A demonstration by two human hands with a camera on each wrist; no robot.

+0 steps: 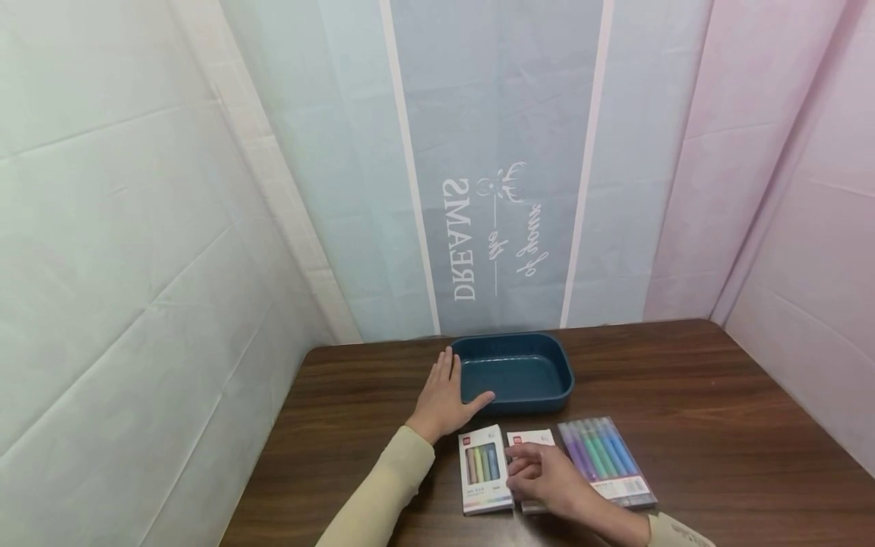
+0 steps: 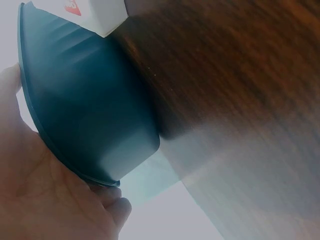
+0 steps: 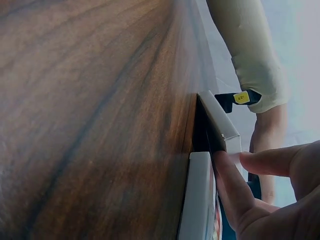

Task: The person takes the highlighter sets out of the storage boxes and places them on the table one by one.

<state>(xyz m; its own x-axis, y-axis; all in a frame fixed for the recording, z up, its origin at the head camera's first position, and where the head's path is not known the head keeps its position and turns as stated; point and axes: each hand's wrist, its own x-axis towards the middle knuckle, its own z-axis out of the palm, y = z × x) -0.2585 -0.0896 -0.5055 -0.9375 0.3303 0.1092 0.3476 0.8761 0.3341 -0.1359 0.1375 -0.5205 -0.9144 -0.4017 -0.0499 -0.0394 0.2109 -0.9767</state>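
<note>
My left hand [image 1: 443, 399] rests against the near left corner of a dark teal rectangular tray [image 1: 519, 405], fingers straight along its left side and thumb over the front rim. Close up, the left wrist view shows that palm spread along the tray's rim [image 2: 55, 150]. My right hand [image 1: 550, 479] pinches the right edge of a white window box of coloured sticks [image 1: 485, 497]. In the right wrist view this box [image 3: 220, 117] tilts up from the table between thumb and finger. Under the hand lies a second white box [image 1: 540, 437], partly hidden.
A clear case of purple, green and blue pens [image 1: 601, 448] lies right of the white boxes. Everything stands on a dark wooden table [image 1: 683, 395]. Fabric curtains [image 1: 499, 114] close off the back and both sides. The tray stands near the table's back edge.
</note>
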